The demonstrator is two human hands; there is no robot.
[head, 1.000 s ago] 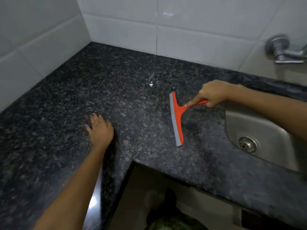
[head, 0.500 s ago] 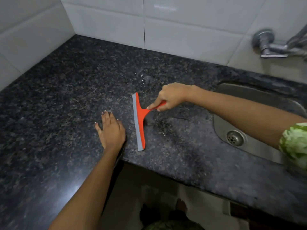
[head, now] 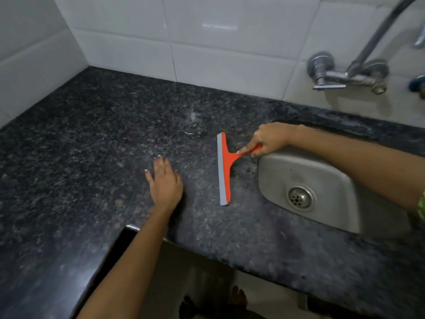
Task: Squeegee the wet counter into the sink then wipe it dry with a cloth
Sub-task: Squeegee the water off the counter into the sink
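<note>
The right hand (head: 269, 140) is covering most of the squeegee (head: 224, 169) handle. The picture's right edge is cutting off the sink (head: 322, 180) and the tap (head: 349, 74), whose spout is running out at the top. The table (head: 69, 157) is blurring along its near edge.

Dark speckled counter (head: 92, 157) bears a puddle (head: 189, 122), squeegee (head: 224, 169), left hand (head: 165, 183).

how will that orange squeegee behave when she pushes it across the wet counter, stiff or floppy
The orange squeegee looks like moulded plastic, so its body is probably stiff and light; the right hand steers it by the short handle alone. The grey blade strip looks thin, so it likely flexes a little. On the glossy wet counter it should glide easily.
</note>
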